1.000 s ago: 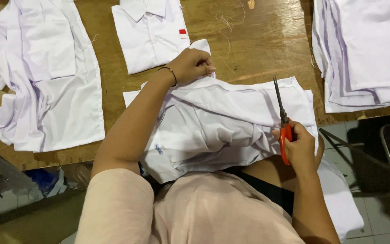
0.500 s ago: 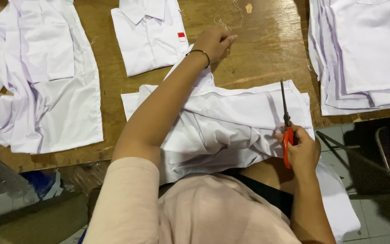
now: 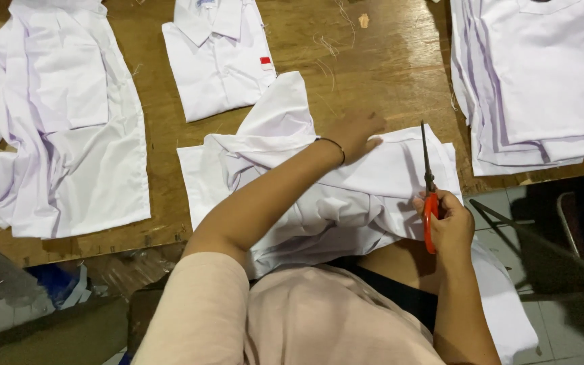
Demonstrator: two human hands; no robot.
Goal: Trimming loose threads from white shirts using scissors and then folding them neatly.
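Left hand: I'm watching the left hand (image 3: 354, 132) lying palm down, fingers loosely spread, pressing on the rumpled white cotton shirt (image 3: 319, 196) near its upper edge; it is gripping nothing, just flattening cloth. A thin dark bracelet (image 3: 332, 145) is sitting on the wrist.

Right hand: the right hand (image 3: 449, 226) is closing around the orange plastic handles of a pair of scissors with slim steel blades (image 3: 427, 182). The blades are pointing away from the body, tips over the shirt's right part, and they are looking close together.

Hands together: they are working well apart, one on the shirt's top middle, the other at its right edge.

Shirt in work: it is lying bunched on the near edge of the brown wooden table (image 3: 373, 61), spilling off toward the lap, one sleeve flipping up toward the table's middle.

Left of it: a loose, unfolded white shirt with a chest pocket (image 3: 62, 122) is sprawling flat.

Beyond it: a neatly folded white collared shirt with a small red patch (image 3: 217, 57) is lying near the far edge.

Right side: a stack of folded white shirts (image 3: 542, 81) is sitting at the table's right end, just beside the scissor tips.

Table top: loose thread snippets (image 3: 329, 47) are lying scattered on the wood.
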